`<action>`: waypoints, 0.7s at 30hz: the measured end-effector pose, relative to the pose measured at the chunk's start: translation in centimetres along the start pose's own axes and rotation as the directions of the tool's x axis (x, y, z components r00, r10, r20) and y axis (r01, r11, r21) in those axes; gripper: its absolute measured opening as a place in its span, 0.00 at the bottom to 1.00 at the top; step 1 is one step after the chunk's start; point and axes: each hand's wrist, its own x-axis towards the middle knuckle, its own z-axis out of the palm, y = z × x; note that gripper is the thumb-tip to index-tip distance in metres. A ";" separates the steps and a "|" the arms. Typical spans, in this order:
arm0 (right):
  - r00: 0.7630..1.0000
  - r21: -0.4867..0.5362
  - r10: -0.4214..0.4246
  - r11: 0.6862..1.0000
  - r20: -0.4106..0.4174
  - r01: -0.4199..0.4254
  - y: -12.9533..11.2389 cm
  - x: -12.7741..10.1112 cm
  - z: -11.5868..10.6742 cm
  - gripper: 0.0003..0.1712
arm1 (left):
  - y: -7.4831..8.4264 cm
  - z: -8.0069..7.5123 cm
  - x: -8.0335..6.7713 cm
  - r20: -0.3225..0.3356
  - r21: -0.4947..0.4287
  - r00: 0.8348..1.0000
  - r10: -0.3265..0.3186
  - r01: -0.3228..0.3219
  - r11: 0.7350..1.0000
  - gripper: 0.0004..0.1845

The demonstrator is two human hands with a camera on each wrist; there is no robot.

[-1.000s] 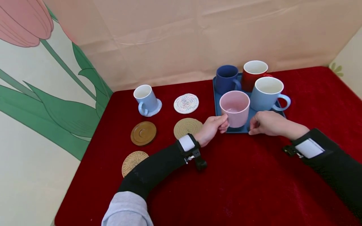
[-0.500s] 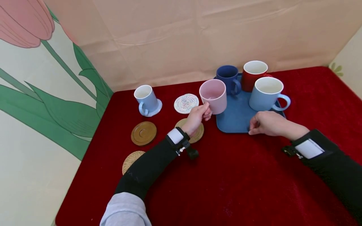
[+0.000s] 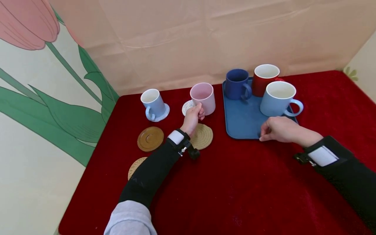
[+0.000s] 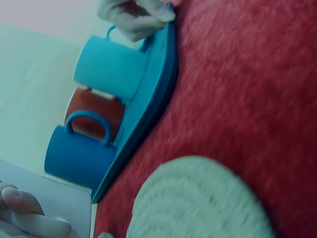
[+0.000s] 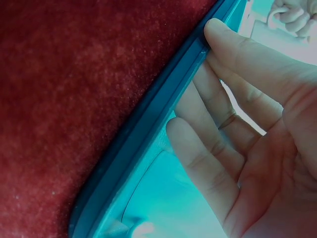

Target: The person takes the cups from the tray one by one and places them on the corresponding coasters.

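Overall, one red velvety cloth (image 3: pixel 249 182) covers the table. One blue rectangular tray (image 3: pixel 243 120) with a raised rim carries three glossy mugs: navy (image 3: pixel 236 84), red (image 3: pixel 264 78), pale blue (image 3: pixel 277 98). Five mugs in all; a small light-blue mug (image 3: pixel 152 103) sits on its coaster. Other coasters: two woven round ones (image 3: pixel 202 136), one brown disc (image 3: pixel 150 138), one white patterned (image 3: pixel 186 107). Left hand (image 3: pixel 194 116) grips the pink mug (image 3: pixel 203 98) above the white coaster. Right hand (image 3: pixel 277 129) pinches the tray's near rim, fingers inside, thumb outside.
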 end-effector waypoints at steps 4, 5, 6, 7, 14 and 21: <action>1.000 -0.002 -0.008 1.000 -0.003 0.008 0.0 0.0 0.0 0.11 | 0.2 -0.8 0.5 -0.033 0.024 0.999 0.008 -0.008 1.000 0.22; 1.000 -0.001 -0.007 1.000 -0.003 0.007 0.0 0.0 0.0 0.11 | 0.2 -1.0 0.6 -0.045 0.028 0.999 0.009 -0.007 1.000 0.22; 1.000 0.000 -0.005 1.000 -0.002 0.005 0.0 0.1 0.1 0.10 | 0.2 -1.3 0.7 -0.061 0.032 0.998 0.008 -0.006 0.999 0.22; 1.000 0.003 -0.004 1.000 0.000 0.004 0.0 0.1 0.1 0.10 | 0.3 -1.4 0.7 -0.077 0.029 0.997 0.007 -0.005 1.000 0.22; 1.000 0.005 -0.003 1.000 0.002 0.003 0.0 0.1 0.1 0.10 | 0.4 -2.1 1.0 -0.161 0.050 0.987 0.005 0.003 0.999 0.22; 1.000 -0.001 -0.011 1.000 -0.006 0.011 0.0 0.0 0.1 0.11 | 0.4 -2.0 1.2 -0.178 0.047 0.984 0.015 -0.007 0.999 0.22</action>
